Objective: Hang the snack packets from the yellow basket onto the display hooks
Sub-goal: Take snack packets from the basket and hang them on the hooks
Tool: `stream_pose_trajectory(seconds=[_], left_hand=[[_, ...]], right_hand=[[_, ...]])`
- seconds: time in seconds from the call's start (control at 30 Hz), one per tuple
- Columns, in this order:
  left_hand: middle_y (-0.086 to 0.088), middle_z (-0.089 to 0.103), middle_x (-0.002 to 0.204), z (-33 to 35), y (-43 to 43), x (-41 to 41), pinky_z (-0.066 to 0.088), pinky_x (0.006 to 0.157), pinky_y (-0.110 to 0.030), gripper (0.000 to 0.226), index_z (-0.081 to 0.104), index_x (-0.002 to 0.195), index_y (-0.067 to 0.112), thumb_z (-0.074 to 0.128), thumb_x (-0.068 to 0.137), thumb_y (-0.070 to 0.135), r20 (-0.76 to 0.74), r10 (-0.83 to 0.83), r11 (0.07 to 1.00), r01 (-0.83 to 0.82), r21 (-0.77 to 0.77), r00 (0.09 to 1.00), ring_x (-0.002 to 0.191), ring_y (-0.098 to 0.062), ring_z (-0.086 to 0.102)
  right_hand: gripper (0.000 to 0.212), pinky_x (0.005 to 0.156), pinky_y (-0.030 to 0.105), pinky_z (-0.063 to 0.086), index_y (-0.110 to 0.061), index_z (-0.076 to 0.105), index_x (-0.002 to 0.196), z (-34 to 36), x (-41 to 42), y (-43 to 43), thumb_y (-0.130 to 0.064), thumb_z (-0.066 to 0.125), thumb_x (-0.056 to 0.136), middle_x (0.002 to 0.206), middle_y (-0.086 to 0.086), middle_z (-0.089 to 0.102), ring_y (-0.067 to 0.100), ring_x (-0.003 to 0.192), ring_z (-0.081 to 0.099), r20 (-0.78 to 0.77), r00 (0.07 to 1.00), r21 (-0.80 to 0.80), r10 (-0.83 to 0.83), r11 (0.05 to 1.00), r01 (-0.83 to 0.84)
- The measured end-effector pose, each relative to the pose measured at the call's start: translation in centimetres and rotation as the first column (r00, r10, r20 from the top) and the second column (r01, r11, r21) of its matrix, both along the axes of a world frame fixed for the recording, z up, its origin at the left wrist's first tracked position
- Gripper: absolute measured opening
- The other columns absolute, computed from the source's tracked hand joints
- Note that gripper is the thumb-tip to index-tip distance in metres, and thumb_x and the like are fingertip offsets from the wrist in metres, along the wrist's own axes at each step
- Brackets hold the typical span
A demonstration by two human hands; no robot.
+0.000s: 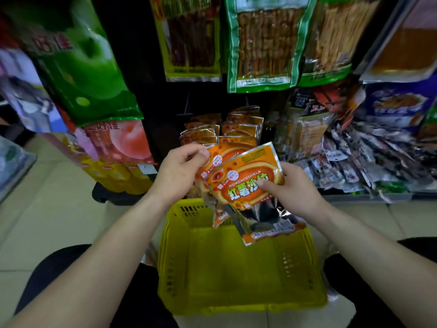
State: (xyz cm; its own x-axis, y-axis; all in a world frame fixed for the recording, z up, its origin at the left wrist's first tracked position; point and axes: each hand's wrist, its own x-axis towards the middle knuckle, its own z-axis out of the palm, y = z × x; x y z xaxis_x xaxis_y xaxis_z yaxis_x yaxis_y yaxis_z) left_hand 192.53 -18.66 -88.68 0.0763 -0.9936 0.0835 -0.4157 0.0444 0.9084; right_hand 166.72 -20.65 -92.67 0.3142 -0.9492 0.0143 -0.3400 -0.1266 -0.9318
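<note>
Front packet (248,185): orange, tilted, held above the basket and facing the person, probably so the hanging hole at its top can be found
Back packets (214,159): at least one more of the same kind, fanned out behind the front one
Right hand (295,190): fingers curled behind the front packet, thumb pressed on its face — it looks set to slide this one off the stack
Left hand (184,166): pinches the top corner of the back packets, keeping them together
Yellow basket (212,256): on the floor between the knees, directly under both hands
Hanging rows (238,129): matching orange packets just beyond the hands — their hooks are hidden
Green packs (262,43): hung higher up
</note>
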Motion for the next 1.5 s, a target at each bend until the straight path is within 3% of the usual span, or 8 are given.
stream_pose_trajectory(seconds=[0.13, 0.27, 0.47, 0.57, 0.7, 0.97, 1.13, 1.5], left_hand=[[0.007, 0.076, 0.088, 0.2, -1.1, -0.8, 0.052, 0.077, -0.031, 0.019, 0.072, 0.089, 0.033, 0.055, 0.095, 0.04, -0.091, -0.008, 1.0, 0.01, 0.019, 0.996, 0.085, -0.009, 0.073], [0.01, 0.074, 0.086, -0.4, -2.4, -1.2, 0.051, 0.072, -0.023, 0.021, 0.07, 0.086, 0.029, 0.056, 0.092, 0.043, -0.108, -0.032, 0.998, 0.037, 0.046, 0.994, 0.083, -0.007, 0.072], [0.012, 0.074, 0.084, -0.9, -3.8, -1.5, 0.05, 0.063, -0.012, 0.021, 0.068, 0.085, 0.031, 0.054, 0.099, 0.038, -0.128, -0.009, 0.999, 0.013, 0.032, 0.992, 0.079, -0.003, 0.072], [0.014, 0.074, 0.093, -1.1, -3.9, -1.9, 0.052, 0.066, -0.012, 0.013, 0.068, 0.098, 0.034, 0.06, 0.095, 0.044, -0.155, -0.018, 1.0, 0.019, 0.005, 0.988, 0.086, -0.002, 0.071], [0.015, 0.071, 0.103, -1.5, -4.1, -1.9, 0.058, 0.07, -0.018, 0.027, 0.061, 0.109, 0.037, 0.076, 0.087, 0.034, 0.02, 0.039, 0.998, -0.037, -0.06, 0.999, 0.095, -0.002, 0.069], [0.016, 0.071, 0.092, -1.3, -4.7, -1.8, 0.053, 0.06, -0.012, 0.012, 0.063, 0.089, 0.041, 0.073, 0.089, 0.034, 0.024, 0.123, 0.99, -0.121, -0.072, 0.992, 0.084, 0.004, 0.069], [0.017, 0.072, 0.083, -1.0, -4.8, -2.3, 0.053, 0.059, -0.011, 0.008, 0.066, 0.085, 0.039, 0.072, 0.09, 0.035, 0.052, 0.096, 0.994, -0.094, -0.048, 0.994, 0.078, 0.003, 0.07], [0.019, 0.07, 0.081, -0.5, -4.6, -3.2, 0.052, 0.061, -0.009, 0.018, 0.065, 0.081, 0.038, 0.061, 0.098, 0.033, 0.085, 0.005, 1.0, -0.003, -0.02, 0.996, 0.08, 0.006, 0.068]], right_hand=[[0.032, 0.078, 0.022, 0.057, -0.042, 0.059, 0.115, -0.5, 1.0, -1.8, -0.023, 0.07, 0.092, 0.108, -0.018, 0.072, 0.004, 0.098, 0.07, 0.138, 0.989, 0.015, 0.055, 0.998, -0.058], [0.048, 0.084, 0.028, 0.058, -0.029, 0.052, 0.134, -1.3, 1.3, -3.3, -0.021, 0.072, 0.091, 0.118, -0.007, 0.068, 0.008, 0.103, 0.069, 0.169, 0.986, 0.02, 0.009, 1.0, -0.013], [0.021, 0.066, 0.019, 0.057, -0.038, 0.06, 0.1, -0.4, 2.0, -5.1, -0.026, 0.074, 0.089, 0.095, -0.019, 0.073, 0.003, 0.087, 0.072, 0.149, 0.987, -0.021, -0.057, 0.998, 0.061], [0.019, 0.059, 0.034, 0.06, -0.036, 0.059, 0.095, -0.6, 2.6, -5.5, -0.027, 0.074, 0.089, 0.089, -0.014, 0.074, 0.011, 0.077, 0.074, 0.116, 0.986, 0.014, -0.117, 0.993, 0.117], [0.021, 0.047, 0.031, 0.058, -0.031, 0.058, 0.096, -0.4, 3.3, -5.9, -0.023, 0.076, 0.087, 0.084, -0.004, 0.073, 0.012, 0.068, 0.074, 0.139, 0.979, 0.047, -0.152, 0.988, 0.146], [0.063, 0.061, 0.022, 0.056, -0.029, 0.04, 0.111, 0.1, 2.8, -6.3, -0.033, 0.088, 0.07, 0.098, -0.012, 0.068, 0.0, 0.077, 0.069, -0.071, 0.978, -0.092, -0.197, 0.977, 0.19], [0.023, 0.061, 0.024, 0.051, -0.027, 0.06, 0.092, 0.8, 2.5, -6.4, -0.047, 0.071, 0.086, 0.084, -0.011, 0.069, 0.0, 0.074, 0.066, -0.033, 0.987, -0.132, -0.158, 0.979, 0.153], [0.022, 0.051, 0.008, 0.045, -0.025, 0.058, 0.08, 1.4, 2.2, -6.4, -0.042, 0.064, 0.093, 0.071, -0.013, 0.069, -0.005, 0.067, 0.067, 0.013, 0.983, -0.121, -0.183, 0.976, 0.183]])
